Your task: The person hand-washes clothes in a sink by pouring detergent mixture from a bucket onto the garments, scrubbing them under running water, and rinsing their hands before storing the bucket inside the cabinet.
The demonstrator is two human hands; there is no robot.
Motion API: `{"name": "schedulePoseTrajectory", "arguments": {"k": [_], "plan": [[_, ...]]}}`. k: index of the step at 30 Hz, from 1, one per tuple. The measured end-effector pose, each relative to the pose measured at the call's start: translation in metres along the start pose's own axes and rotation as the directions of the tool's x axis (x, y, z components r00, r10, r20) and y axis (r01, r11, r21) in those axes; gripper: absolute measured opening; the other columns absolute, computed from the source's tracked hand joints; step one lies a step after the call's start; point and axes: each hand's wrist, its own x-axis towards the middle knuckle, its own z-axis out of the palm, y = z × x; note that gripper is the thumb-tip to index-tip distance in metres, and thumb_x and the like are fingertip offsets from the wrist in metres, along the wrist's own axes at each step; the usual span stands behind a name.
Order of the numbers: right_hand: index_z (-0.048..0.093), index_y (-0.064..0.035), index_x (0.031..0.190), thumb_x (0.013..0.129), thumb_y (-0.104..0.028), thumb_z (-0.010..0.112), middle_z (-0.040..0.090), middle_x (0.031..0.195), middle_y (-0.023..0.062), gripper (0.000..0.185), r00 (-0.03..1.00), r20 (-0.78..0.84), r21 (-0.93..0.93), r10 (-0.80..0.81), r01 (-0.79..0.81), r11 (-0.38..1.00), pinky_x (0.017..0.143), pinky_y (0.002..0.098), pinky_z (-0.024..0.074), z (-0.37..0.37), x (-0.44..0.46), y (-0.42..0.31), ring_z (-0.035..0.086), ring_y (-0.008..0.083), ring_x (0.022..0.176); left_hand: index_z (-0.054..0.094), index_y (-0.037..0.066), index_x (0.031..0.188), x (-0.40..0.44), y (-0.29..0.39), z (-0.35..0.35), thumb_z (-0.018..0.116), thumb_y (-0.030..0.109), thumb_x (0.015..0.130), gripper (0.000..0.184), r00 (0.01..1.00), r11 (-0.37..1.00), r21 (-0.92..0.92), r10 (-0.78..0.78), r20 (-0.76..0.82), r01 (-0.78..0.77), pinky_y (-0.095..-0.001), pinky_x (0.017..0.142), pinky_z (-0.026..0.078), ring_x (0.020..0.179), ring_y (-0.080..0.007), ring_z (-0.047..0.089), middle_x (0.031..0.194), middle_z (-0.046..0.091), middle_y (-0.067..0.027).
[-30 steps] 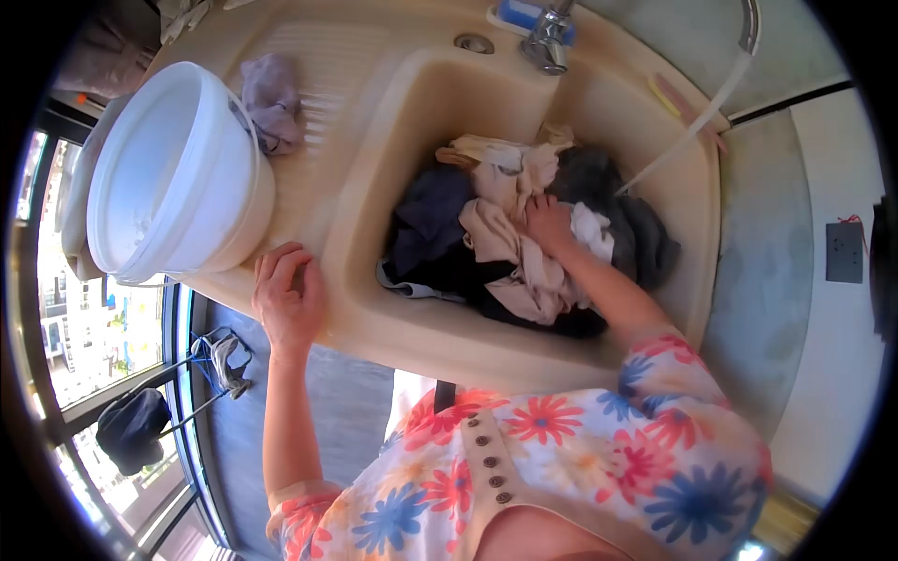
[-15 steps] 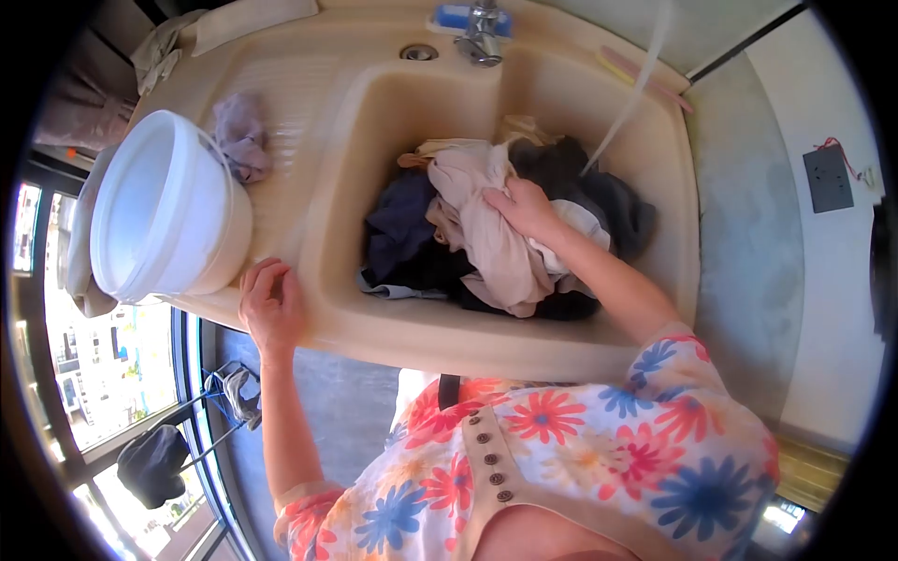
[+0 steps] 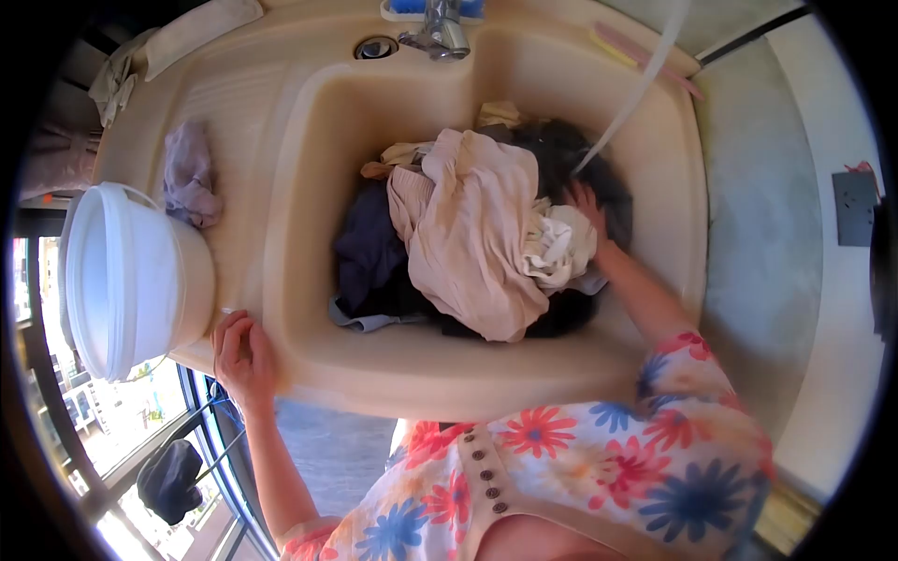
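Note:
A pile of laundry fills the right basin. On top lies a pale pink garment (image 3: 477,234), bunched and spread out, with a crumpled white cloth (image 3: 558,248) at its right. My right hand (image 3: 587,210) is at the pile's right side, fingers apart, touching the dark grey garment (image 3: 613,192) beside the white cloth. Part of that hand is hidden behind the white cloth. My left hand (image 3: 245,360) rests on the front edge of the sink counter (image 3: 299,360), its fingers curled in with nothing visible in them.
A white bucket (image 3: 140,280) lies tilted on the counter's left, near a lilac cloth (image 3: 192,173). The tap (image 3: 440,33) stands behind the basin (image 3: 374,103). A pale hose or stream (image 3: 636,89) runs down into the laundry. Pink and yellow sticks (image 3: 650,61) lie on the back rim.
My right hand has let go of the pale pink garment and moved right to the dark garment. The pink garment is now spread wider. The view has shifted; my left hand stays at the edge.

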Motion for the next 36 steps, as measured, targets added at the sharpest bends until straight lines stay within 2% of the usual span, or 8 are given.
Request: {"name": "schedulePoseTrajectory", "arguments": {"k": [15, 21, 23, 28, 31, 32, 33, 36], "plan": [[0.046, -0.0143, 0.124, 0.086, -0.035, 0.049, 0.053, 0.116, 0.0154, 0.043, 0.977, -0.174, 0.025, 0.12, -0.117, 0.993, 0.088, 0.0412, 0.0416, 0.012, 0.053, -0.009, 0.05, 0.0334, 0.108, 0.06, -0.002, 0.082, -0.002, -0.012, 0.001, 0.057, 0.001, 0.077, 0.007, 0.999, 0.997, -0.065, -0.037, 0.014, 0.038, -0.029, 0.07, 0.047, 0.081, -0.0223, 0.059, 0.093, 0.062, -0.0112], [0.051, -0.0055, 0.116, 0.085, -0.032, 0.052, 0.058, 0.108, 0.0164, 0.041, 0.961, 0.134, 0.717, -0.243, 0.076, 0.693, 0.084, 0.0382, 0.0442, -0.073, -0.037, 0.029, 0.055, 0.0338, 0.1, 0.062, -0.001, 0.082, -0.008, -0.009, 0.006, 0.059, 0.002, 0.076, 0.008, 0.998, 0.975, -0.222, -0.031, -0.055, 0.018, -0.0302, 0.072, 0.047, 0.081, -0.0239, 0.058, 0.089, 0.062, -0.0104], [0.053, -0.0015, 0.113, 0.082, -0.028, 0.057, 0.062, 0.099, 0.018, 0.04, 0.993, 0.102, 0.292, 0.058, -0.086, 0.953, 0.083, 0.0355, 0.0443, -0.173, -0.056, -0.001, 0.057, 0.0356, 0.095, 0.062, 0.0, 0.081, -0.009, -0.005, 0.003, 0.059, 0.003, 0.074, 0.008, 0.998, 0.985, -0.172, 0.011, -0.059, -0.021, -0.0318, 0.073, 0.047, 0.082, -0.0254, 0.058, 0.089, 0.063, -0.0098], [0.044, -0.0084, 0.126, 0.08, -0.025, 0.059, 0.052, 0.121, 0.0151, 0.052, 0.942, -0.172, 0.112, -0.287, 0.308, 0.945, 0.096, 0.0358, 0.0369, -0.23, -0.084, -0.078, 0.047, 0.0293, 0.114, 0.063, 0.002, 0.08, -0.008, -0.008, 0.002, 0.06, 0.004, 0.073, 0.008, 0.997, 0.985, -0.167, 0.026, -0.071, -0.038, -0.0326, 0.073, 0.047, 0.082, -0.0256, 0.059, 0.089, 0.063, -0.0088], [0.04, -0.0077, 0.128, 0.076, -0.024, 0.065, 0.039, 0.131, 0.0112, 0.06, 0.825, 0.009, 0.349, -0.565, 0.527, 0.775, 0.104, 0.0389, 0.0266, -0.158, -0.085, -0.137, 0.033, 0.0258, 0.125, 0.062, 0.0, 0.08, -0.007, -0.01, 0.002, 0.06, 0.003, 0.074, 0.007, 0.991, 0.983, -0.16, 0.076, -0.113, -0.094, -0.0278, 0.067, 0.048, 0.076, -0.0201, 0.059, 0.087, 0.063, -0.008], [0.043, -0.0072, 0.125, 0.077, -0.025, 0.063, 0.045, 0.123, 0.0107, 0.054, 0.805, -0.308, 0.588, -0.507, 0.58, 0.564, 0.103, 0.0403, 0.0279, -0.099, -0.079, -0.144, 0.038, 0.0252, 0.12, 0.062, 0.0, 0.08, -0.007, -0.011, 0.002, 0.06, 0.002, 0.074, 0.007, 0.986, 0.981, -0.153, 0.1, -0.133, -0.12, -0.0255, 0.064, 0.048, 0.073, -0.0175, 0.059, 0.086, 0.063, -0.0077], [0.051, -0.0074, 0.116, 0.078, -0.023, 0.059, 0.045, 0.123, 0.0112, 0.042, 0.605, -0.39, -0.132, -0.694, 0.71, 0.692, 0.097, 0.0435, 0.0336, -0.092, -0.077, -0.162, 0.04, 0.0263, 0.118, 0.062, 0.001, 0.08, -0.007, -0.01, 0.001, 0.06, 0.003, 0.074, 0.007, 0.991, 0.982, -0.172, 0.063, -0.117, -0.083, -0.0278, 0.067, 0.047, 0.075, -0.0202, 0.059, 0.086, 0.063, -0.0078], [0.061, -0.004, 0.096, 0.075, -0.02, 0.056, 0.057, 0.106, 0.0177, 0.027, 0.948, -0.061, -0.066, -0.312, 0.308, 0.949, 0.08, 0.0446, 0.0445, -0.081, -0.02, -0.181, 0.054, 0.0316, 0.099, 0.062, 0.003, 0.08, -0.007, -0.007, -0.001, 0.06, 0.005, 0.072, 0.008, 0.996, 0.978, -0.211, -0.015, -0.091, -0.005, -0.0325, 0.07, 0.047, 0.079, -0.0256, 0.058, 0.086, 0.063, -0.0079]]}}
